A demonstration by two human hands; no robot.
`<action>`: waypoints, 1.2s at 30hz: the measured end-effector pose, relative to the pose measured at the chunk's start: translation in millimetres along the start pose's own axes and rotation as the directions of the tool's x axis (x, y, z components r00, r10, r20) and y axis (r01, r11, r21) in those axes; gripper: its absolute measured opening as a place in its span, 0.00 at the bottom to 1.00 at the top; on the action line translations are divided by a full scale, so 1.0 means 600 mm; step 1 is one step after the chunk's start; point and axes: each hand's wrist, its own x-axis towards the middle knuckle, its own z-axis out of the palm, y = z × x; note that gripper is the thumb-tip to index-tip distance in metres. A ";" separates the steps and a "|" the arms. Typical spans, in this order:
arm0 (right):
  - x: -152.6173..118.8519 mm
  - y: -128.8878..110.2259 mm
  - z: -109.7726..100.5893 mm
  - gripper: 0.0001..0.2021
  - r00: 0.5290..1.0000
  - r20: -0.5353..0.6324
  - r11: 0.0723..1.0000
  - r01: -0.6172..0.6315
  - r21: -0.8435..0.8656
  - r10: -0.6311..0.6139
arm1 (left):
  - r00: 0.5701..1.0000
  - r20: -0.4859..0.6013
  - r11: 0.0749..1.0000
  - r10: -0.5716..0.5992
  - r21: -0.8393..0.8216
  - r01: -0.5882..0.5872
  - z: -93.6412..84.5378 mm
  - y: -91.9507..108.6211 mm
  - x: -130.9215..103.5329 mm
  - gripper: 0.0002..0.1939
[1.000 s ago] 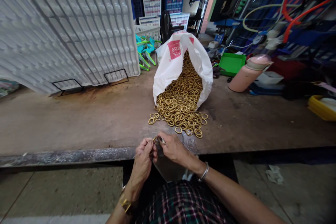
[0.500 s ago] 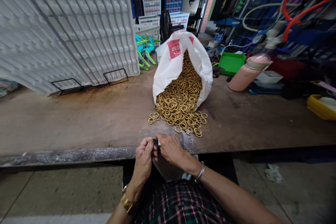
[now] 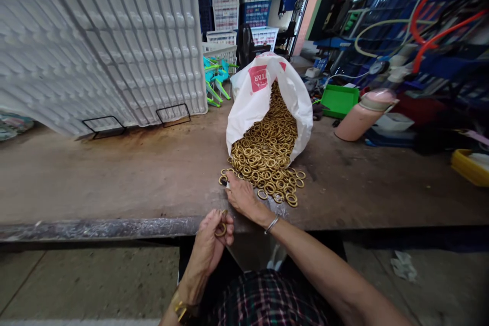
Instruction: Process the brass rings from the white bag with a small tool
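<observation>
Brass-coloured rings [image 3: 267, 163] spill out of a white plastic bag [image 3: 248, 104] onto the bench. My left hand [image 3: 214, 234], in front of the bench edge, is closed with a brass ring [image 3: 220, 229] between thumb and fingers; part of what looks like another ring shows at the fingertips. My right hand [image 3: 244, 197] reaches over the bench to the left front edge of the ring pile. Its fingers are closed on a small black piece [image 3: 224, 182] with a pale part beside it, whose kind I cannot make out. The fingertips are beside or touching the loose rings there.
White ribbed plastic trays [image 3: 145, 35] stand upright on black wire stands [image 3: 173, 114] at the left. To the right are a pink bottle [image 3: 364, 117], a green tray [image 3: 339, 101] and a yellow container [image 3: 471, 167]. Teal and green clips [image 3: 217, 81] lie behind the bag.
My right hand has moved forward, away from my left hand, to the ring pile, with the black piece in it. A ring now shows in my left hand. The view has tilted slightly.
</observation>
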 end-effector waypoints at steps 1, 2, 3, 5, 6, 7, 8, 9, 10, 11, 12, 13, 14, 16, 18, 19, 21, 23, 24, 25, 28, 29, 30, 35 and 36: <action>0.008 -0.002 0.003 0.18 1.000 0.004 1.000 0.000 -0.011 0.000 | 1.000 -0.013 1.000 -0.010 -0.019 0.009 -0.001 0.002 0.001 0.12; 0.015 -0.004 0.006 0.18 1.000 0.014 1.000 0.000 -0.026 0.000 | 1.000 -0.018 0.999 -0.015 -0.036 0.014 -0.002 0.004 0.001 0.12; 0.021 -0.006 0.008 0.18 1.000 0.028 0.999 0.002 -0.040 -0.001 | 1.000 -0.017 0.999 -0.017 -0.051 0.016 -0.004 0.006 0.001 0.11; 0.029 -0.008 0.012 0.16 0.999 0.047 0.998 -0.004 -0.064 0.007 | 1.000 -0.003 0.996 -0.027 -0.083 0.027 -0.007 0.010 0.001 0.09; 0.031 -0.009 0.013 0.14 0.999 0.048 0.997 -0.012 -0.074 0.015 | 0.999 0.003 0.994 -0.039 -0.102 0.039 -0.008 0.012 0.001 0.09; 0.031 -0.009 0.013 0.13 0.999 0.046 0.996 -0.019 -0.082 0.023 | 0.999 0.009 0.991 -0.054 -0.122 0.054 -0.010 0.013 0.002 0.10; 0.031 -0.009 0.014 0.13 0.999 0.044 0.996 -0.023 -0.087 0.027 | 0.997 0.013 0.987 -0.070 -0.144 0.071 -0.012 0.014 0.003 0.11; 0.030 -0.009 0.013 0.12 0.999 0.040 0.996 -0.021 -0.090 0.025 | 0.996 0.017 0.983 -0.086 -0.163 0.088 -0.014 0.015 0.004 0.12; 0.029 -0.009 0.013 0.13 0.999 0.033 0.996 -0.015 -0.093 0.019 | 0.995 0.015 0.978 -0.098 -0.181 0.099 -0.015 0.015 0.006 0.11; 0.027 -0.008 0.012 0.13 1.000 0.027 0.995 -0.011 -0.095 0.013 | 0.994 0.001 0.975 -0.105 -0.195 0.104 -0.016 0.015 0.008 0.10; 0.025 -0.008 0.011 0.14 1.000 0.027 0.995 -0.006 -0.096 0.009 | 0.993 -0.024 0.974 -0.112 -0.203 0.105 -0.017 0.016 0.009 0.10; 0.024 -0.008 0.009 0.14 1.000 0.026 0.995 -0.005 -0.097 0.008 | 0.992 -0.058 0.974 -0.115 -0.205 0.101 -0.017 0.017 0.011 0.10; 0.022 -0.007 0.007 0.15 1.000 0.027 0.995 -0.008 -0.096 0.010 | 0.990 -0.087 0.975 -0.113 -0.200 0.094 -0.017 0.018 0.012 0.10; 0.018 -0.005 0.004 0.15 0.999 0.028 0.996 -0.014 -0.087 0.016 | 0.990 -0.107 0.982 -0.092 -0.177 0.072 -0.015 0.021 0.015 0.11; 0.014 0.002 0.003 0.16 1.000 0.019 0.998 -0.014 -0.063 0.015 | 0.996 -0.075 0.991 -0.046 -0.132 0.036 -0.011 0.024 0.018 0.11; 0.011 0.006 0.003 0.16 1.000 0.010 0.999 -0.014 -0.042 0.014 | 0.998 -0.059 0.995 -0.016 -0.096 0.011 -0.009 0.026 0.019 0.11; 0.004 0.018 0.005 0.15 1.000 -0.017 0.999 0.002 0.038 -0.001 | 0.997 -0.059 0.999 0.054 0.009 -0.054 -0.004 0.027 0.023 0.12; -0.004 0.031 0.007 0.14 0.998 -0.057 0.988 0.027 0.155 -0.019 | 0.987 -0.093 0.984 0.129 0.132 -0.116 -0.001 0.025 0.028 0.13; -0.008 0.036 0.008 0.13 0.997 -0.078 0.976 0.041 0.216 -0.025 | 0.980 -0.112 0.972 0.163 0.190 -0.140 0.000 0.023 0.030 0.14; -0.013 0.041 0.008 0.11 0.995 -0.096 0.961 0.055 0.272 -0.030 | 0.974 -0.125 0.957 0.190 0.243 -0.156 0.001 0.020 0.033 0.15; -0.029 0.048 0.005 0.08 0.991 -0.132 0.915 0.085 0.394 -0.035 | 0.966 -0.122 0.904 0.230 0.393 -0.165 0.005 0.011 0.043 0.19; -0.033 0.047 0.003 0.07 0.990 -0.140 0.901 0.090 0.424 -0.033 | 0.966 -0.113 0.882 0.234 0.442 -0.162 0.007 0.009 0.047 0.20; -0.038 0.046 0.001 0.06 0.989 -0.145 0.888 0.095 0.451 -0.032 | 0.966 -0.103 0.858 0.238 0.488 -0.159 0.009 0.007 0.050 0.20; -0.053 0.038 -0.009 0.06 0.988 -0.151 0.824 0.103 0.557 -0.022 | 0.949 -0.032 0.726 0.313 0.653 -0.217 0.025 0.008 0.066 0.13; -0.055 0.038 -0.010 0.06 0.989 -0.147 0.818 0.093 0.568 -0.010 | 0.936 -0.015 0.694 0.352 0.675 -0.250 0.027 0.009 0.067 0.11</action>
